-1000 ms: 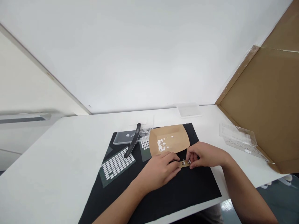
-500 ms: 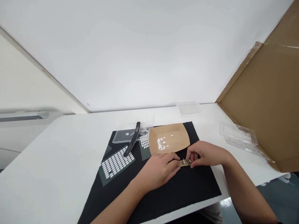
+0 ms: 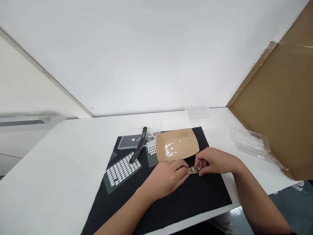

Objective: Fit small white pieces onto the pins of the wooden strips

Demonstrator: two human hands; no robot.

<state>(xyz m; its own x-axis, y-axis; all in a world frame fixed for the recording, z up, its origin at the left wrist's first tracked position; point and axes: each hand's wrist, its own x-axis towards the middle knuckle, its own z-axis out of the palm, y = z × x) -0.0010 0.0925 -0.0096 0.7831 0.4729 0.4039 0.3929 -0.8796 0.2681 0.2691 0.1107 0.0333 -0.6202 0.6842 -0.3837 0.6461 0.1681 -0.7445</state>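
Note:
A small tan strip (image 3: 189, 171) with shiny metal pieces (image 3: 192, 169) on it lies low over the black mat (image 3: 195, 192). Its left end is gripped by the closed fingers of my left hand (image 3: 168, 178). At the strip's right end, the thumb and fingers of my right hand (image 3: 210, 161) pinch together by a metal piece; whether they hold that piece or the strip is hidden. Just behind my hands sits a brown paper tray (image 3: 187, 143) with small white bits (image 3: 169, 150) in it.
Left of the tray lie a black curved handle-like tool (image 3: 139, 147), sheets of white oval stickers (image 3: 122, 169) and a clear box (image 3: 127, 142). A clear plastic case (image 3: 251, 142) stands on the right, beside a cardboard panel (image 3: 274, 114). A translucent tray (image 3: 198, 113) is at the back.
Both hands keep nearly the same pose on the strip. The view has shifted very slightly; nothing else has visibly moved.

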